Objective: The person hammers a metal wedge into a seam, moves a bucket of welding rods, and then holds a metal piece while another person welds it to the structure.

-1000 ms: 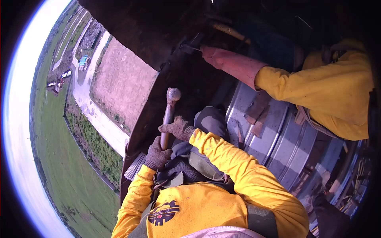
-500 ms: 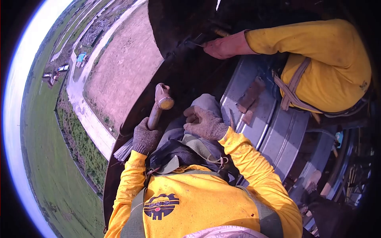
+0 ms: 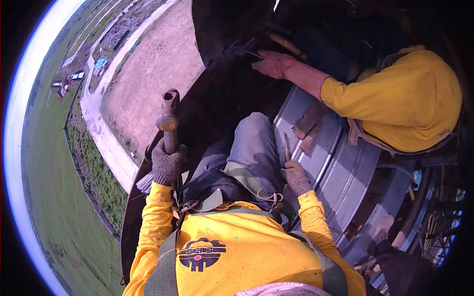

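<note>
In the head view, my gloved left hand [image 3: 168,162] is wrapped round the handle of a hammer [image 3: 169,122], which stands upright with its worn metal head at the top. Beside my thigh, my gloved right hand [image 3: 296,177] is closed round the lower end of a thin pointed rod [image 3: 286,147]; the fingers partly hide that end. The rod points away from me, over the grey metal planks [image 3: 308,163]. Between my hands are my grey-trousered legs [image 3: 254,148] and a harness strap.
To the right a co-worker in a yellow shirt [image 3: 405,103] reaches a red-gloved hand [image 3: 276,65] to a dark curved steel wall [image 3: 222,93]. Rusty flat pieces [image 3: 311,123] lie on the planks. Beyond the wall's edge, the ground [image 3: 143,74] is far below.
My right hand has dropped from above my thigh to the rod and closed. The hammer has moved left and its head has turned. The co-worker has bent further over.
</note>
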Tool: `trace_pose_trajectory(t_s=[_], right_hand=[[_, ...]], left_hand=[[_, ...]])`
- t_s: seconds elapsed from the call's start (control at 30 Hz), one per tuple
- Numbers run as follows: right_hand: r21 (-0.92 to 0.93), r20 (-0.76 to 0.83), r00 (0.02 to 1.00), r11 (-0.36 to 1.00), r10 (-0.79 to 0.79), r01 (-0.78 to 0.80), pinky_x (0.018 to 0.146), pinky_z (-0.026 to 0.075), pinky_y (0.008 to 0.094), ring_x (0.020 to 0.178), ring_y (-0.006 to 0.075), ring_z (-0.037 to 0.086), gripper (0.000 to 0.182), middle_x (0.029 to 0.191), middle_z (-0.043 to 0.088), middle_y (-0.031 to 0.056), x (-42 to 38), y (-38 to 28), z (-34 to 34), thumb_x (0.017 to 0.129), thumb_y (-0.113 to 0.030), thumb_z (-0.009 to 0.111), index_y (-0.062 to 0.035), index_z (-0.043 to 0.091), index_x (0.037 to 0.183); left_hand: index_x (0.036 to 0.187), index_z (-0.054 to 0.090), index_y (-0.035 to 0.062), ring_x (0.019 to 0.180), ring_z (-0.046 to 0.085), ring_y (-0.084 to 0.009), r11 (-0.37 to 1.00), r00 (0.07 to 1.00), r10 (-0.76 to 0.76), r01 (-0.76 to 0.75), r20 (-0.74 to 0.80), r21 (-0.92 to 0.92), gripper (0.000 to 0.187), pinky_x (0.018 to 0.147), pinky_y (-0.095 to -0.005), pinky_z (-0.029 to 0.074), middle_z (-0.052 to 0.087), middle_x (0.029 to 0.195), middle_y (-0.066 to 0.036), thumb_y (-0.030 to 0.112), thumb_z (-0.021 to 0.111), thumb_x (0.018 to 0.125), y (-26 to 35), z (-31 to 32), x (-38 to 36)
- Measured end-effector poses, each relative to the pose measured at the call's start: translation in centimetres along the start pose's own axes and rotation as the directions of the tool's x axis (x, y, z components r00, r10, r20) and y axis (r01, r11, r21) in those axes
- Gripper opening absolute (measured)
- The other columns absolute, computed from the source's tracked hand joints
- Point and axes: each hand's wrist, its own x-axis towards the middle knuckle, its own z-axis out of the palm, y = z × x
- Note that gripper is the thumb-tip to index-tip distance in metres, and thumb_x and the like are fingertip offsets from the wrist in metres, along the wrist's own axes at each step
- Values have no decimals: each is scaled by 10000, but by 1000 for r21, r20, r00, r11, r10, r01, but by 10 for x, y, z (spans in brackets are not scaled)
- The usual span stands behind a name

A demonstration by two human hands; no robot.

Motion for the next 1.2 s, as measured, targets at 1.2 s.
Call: trace_pose_trajectory(t_s=[1.2], right_hand=[[340,213,961,909,174,-240,813,513,422,784,286,634,236,875,655,105,350,-94,222,841,-258,594,-53,636,950]], left_hand=[[856,632,-19,570,620,-244,868,541,-452,452,709,208,153,536,-371,521,619,677,-125,119,566,855,-36,225,193]])
